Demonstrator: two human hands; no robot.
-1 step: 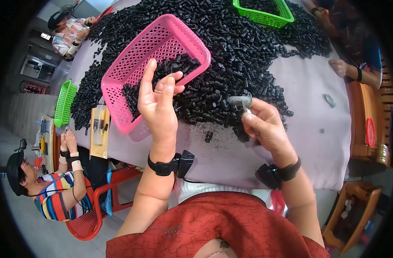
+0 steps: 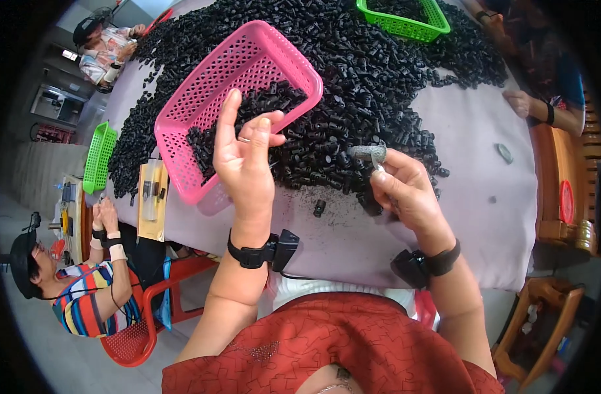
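Note:
My left hand [image 2: 244, 164] is raised over the near corner of a pink mesh basket [image 2: 202, 98] that holds small black plastic parts [image 2: 261, 105]. Its fingers are spread and point up, and I see nothing held in them. My right hand [image 2: 405, 190] is closed on a small grey tool [image 2: 368, 153] with a metal tip, at the near edge of a big heap of black parts [image 2: 379, 72]. One loose black part [image 2: 319, 207] lies on the cloth between my hands. Both wrists wear black bands with small devices.
The table has a lilac cloth [image 2: 484, 197]. A green basket [image 2: 405, 23] stands at the far side and another green basket [image 2: 98, 156] at the left end. Other people sit at the left [image 2: 84, 295], far left [image 2: 107, 46] and right [image 2: 530, 105]. A red chair [image 2: 149, 328] is near left.

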